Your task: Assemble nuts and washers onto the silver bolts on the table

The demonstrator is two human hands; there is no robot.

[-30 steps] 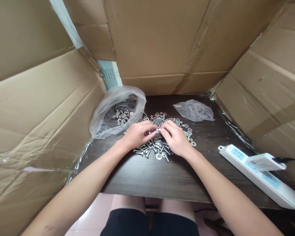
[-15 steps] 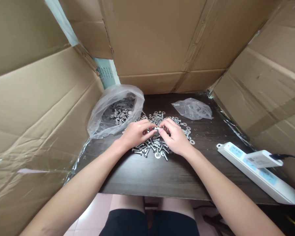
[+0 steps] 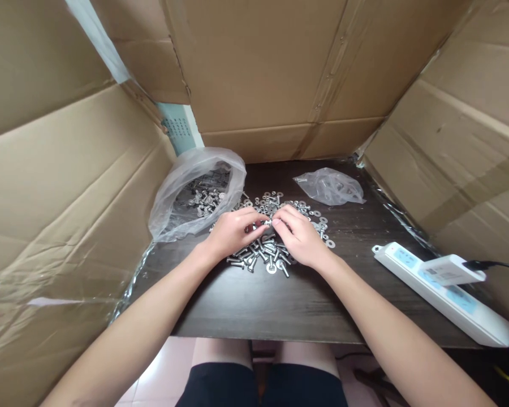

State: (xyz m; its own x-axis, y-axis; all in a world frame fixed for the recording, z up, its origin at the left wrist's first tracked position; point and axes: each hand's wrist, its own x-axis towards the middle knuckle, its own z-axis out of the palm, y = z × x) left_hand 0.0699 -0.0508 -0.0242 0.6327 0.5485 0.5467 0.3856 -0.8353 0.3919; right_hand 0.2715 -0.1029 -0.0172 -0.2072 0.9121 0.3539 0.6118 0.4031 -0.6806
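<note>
My left hand (image 3: 231, 233) and my right hand (image 3: 302, 237) meet over a heap of loose metal bolts and washers (image 3: 265, 255) on the dark table (image 3: 280, 299). Both hands pinch one small metal bolt (image 3: 268, 223) between their fingertips, just above the heap. More washers (image 3: 309, 213) lie scattered behind my right hand. An open clear plastic bag (image 3: 197, 189) with several bolts inside lies to the left of my left hand.
A smaller crumpled plastic bag (image 3: 328, 186) lies at the back right. A white power strip (image 3: 441, 294) with a white adapter plugged in sits at the right edge. Cardboard walls (image 3: 59, 186) enclose the table on the left, back and right.
Both hands stay together on the small bolt, with only slight finger movement. The view has shifted a little.
</note>
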